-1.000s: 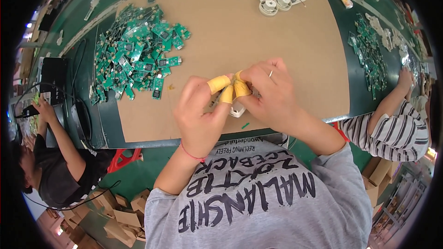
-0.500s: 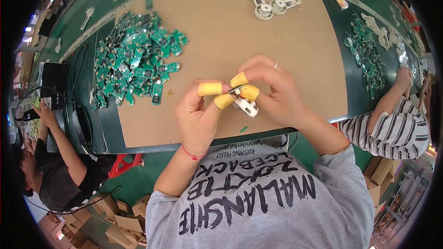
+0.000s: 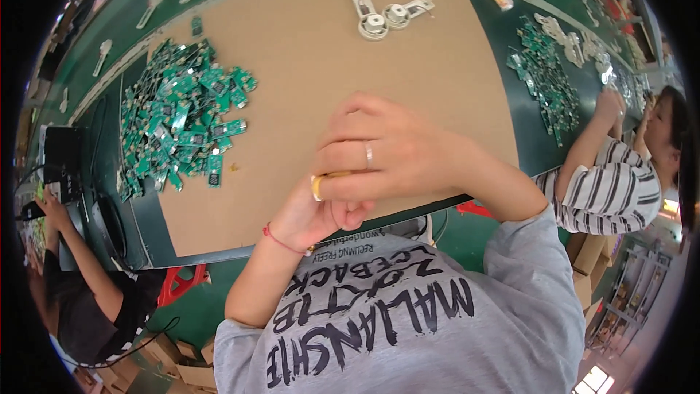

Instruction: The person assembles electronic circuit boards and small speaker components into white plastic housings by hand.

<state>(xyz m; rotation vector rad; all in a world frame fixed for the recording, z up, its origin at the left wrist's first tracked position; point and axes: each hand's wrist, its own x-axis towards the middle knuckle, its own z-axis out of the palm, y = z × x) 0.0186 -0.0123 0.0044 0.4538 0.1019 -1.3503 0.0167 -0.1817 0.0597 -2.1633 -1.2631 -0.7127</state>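
My right hand [image 3: 397, 149] lies across my left hand [image 3: 302, 215] above the near part of the cardboard sheet. The right fingers are bent and closed, with yellow tape showing on one of them. My left hand is turned with its wrist up, and its fingers are curled in under the right. Whatever the two hands hold between them is hidden from this view. To their left spreads a pile of green circuit boards [image 3: 179, 113] with thin wires. Two white plastic housings, each with a round end [image 3: 373, 25], [image 3: 397, 14], rest at the far side.
Brown cardboard [image 3: 292, 51] covers the green table. A second heap of circuit boards [image 3: 547, 76] sits at the right, by a person in a striped shirt [image 3: 612, 182]. Another person in black [image 3: 95, 314] works at the left, near a black box [image 3: 62, 164].
My hands have turned and drawn closer to my body; the right now covers the left. The small board and white plastic part pinched between them earlier are out of sight. The whole view has shifted.
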